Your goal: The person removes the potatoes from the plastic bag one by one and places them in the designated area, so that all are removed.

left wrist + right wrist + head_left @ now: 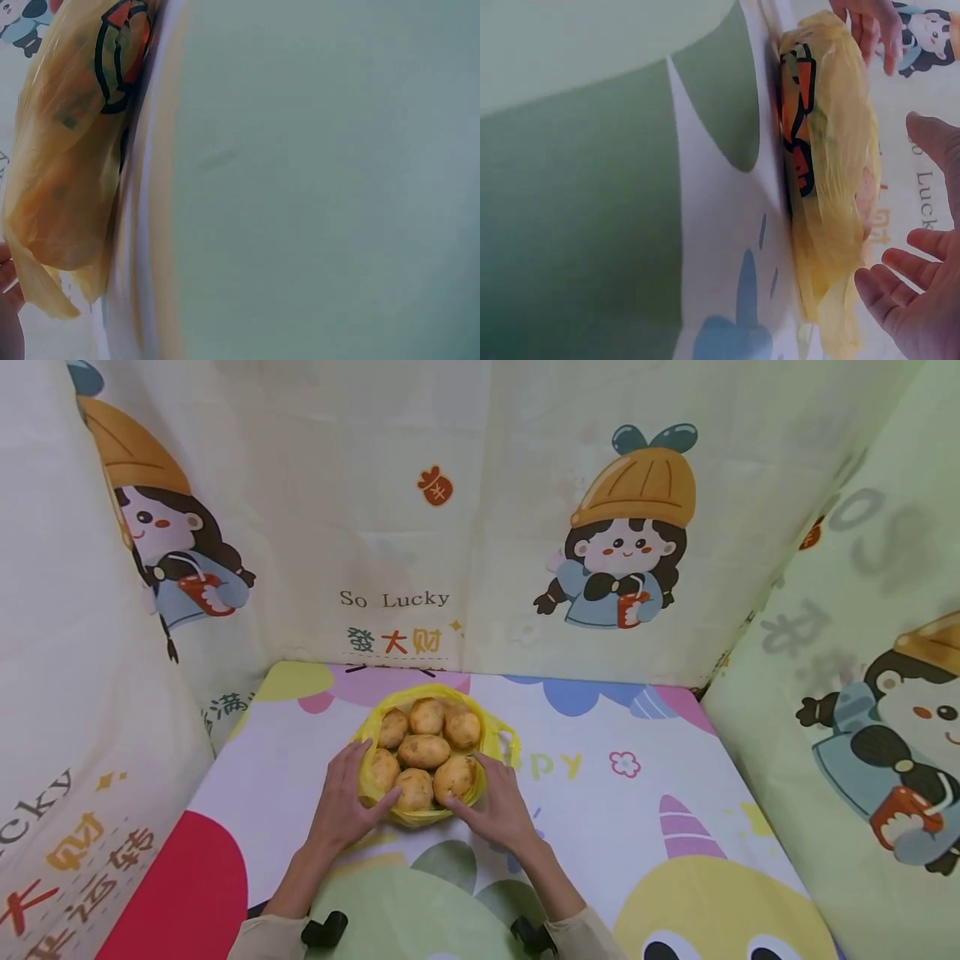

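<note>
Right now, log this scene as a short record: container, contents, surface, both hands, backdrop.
container: yellow plastic bag, mouth open, red-and-black print on its side
contents: seven potatoes visible, one in the middle with six around it
surface: table with a colourful cartoon print
left hand: at the bag's left side, thumb towards the near rim
right hand: at the bag's right side, fingers spread; contact unclear
backdrop: pale printed curtain reading "So Lucky"
</note>
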